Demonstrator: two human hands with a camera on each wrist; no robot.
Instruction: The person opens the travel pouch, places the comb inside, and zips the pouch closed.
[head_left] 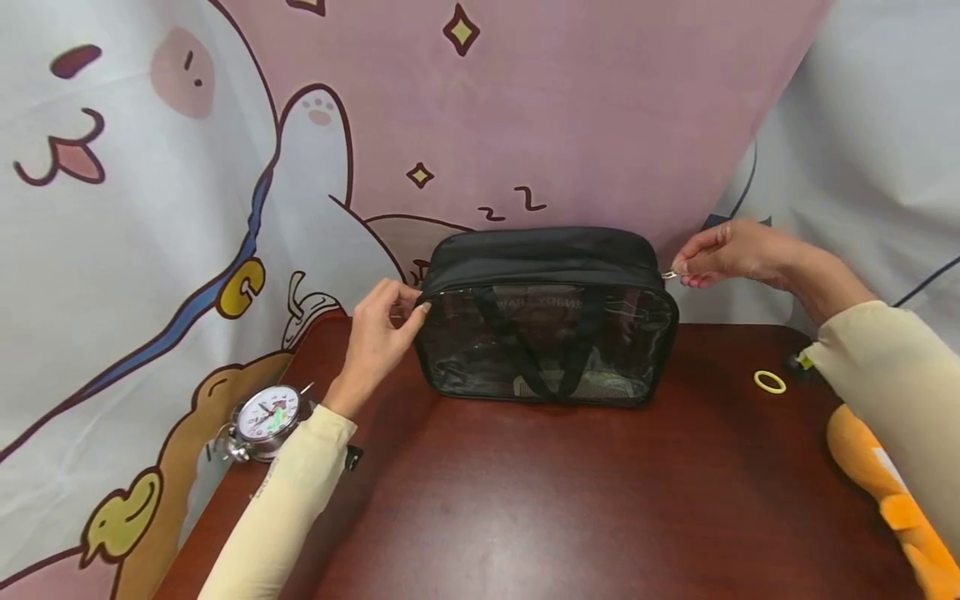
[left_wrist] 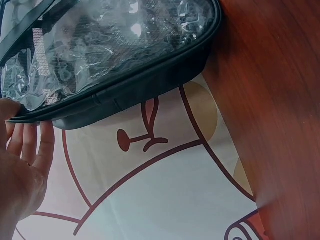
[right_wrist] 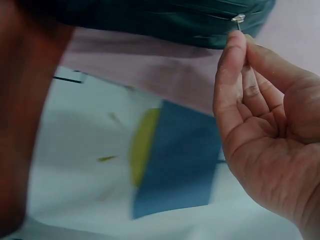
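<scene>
A black toiletry bag [head_left: 540, 258] with a see-through front panel stands upright at the back of the table. My left hand [head_left: 378, 337] pinches its upper left corner, thumb in front and fingers behind, as the left wrist view also shows. At the opposite upper end, my right hand [head_left: 738, 254] pinches the metal zipper pull [right_wrist: 238, 19] between thumb and forefinger. The bag's top looks closed. Through the clear front I see a pale comb [head_left: 603, 385] lying at the bottom; other contents are hard to make out. Black strap handles [head_left: 573, 358] hang down the front.
A twin-bell alarm clock [head_left: 267, 412] lies tilted at the table's left edge. On the right are a small yellow ring [head_left: 769, 382] and an orange plush toy [head_left: 862, 450], partly behind the right sleeve. A printed cloth [head_left: 600, 108] hangs right behind the bag.
</scene>
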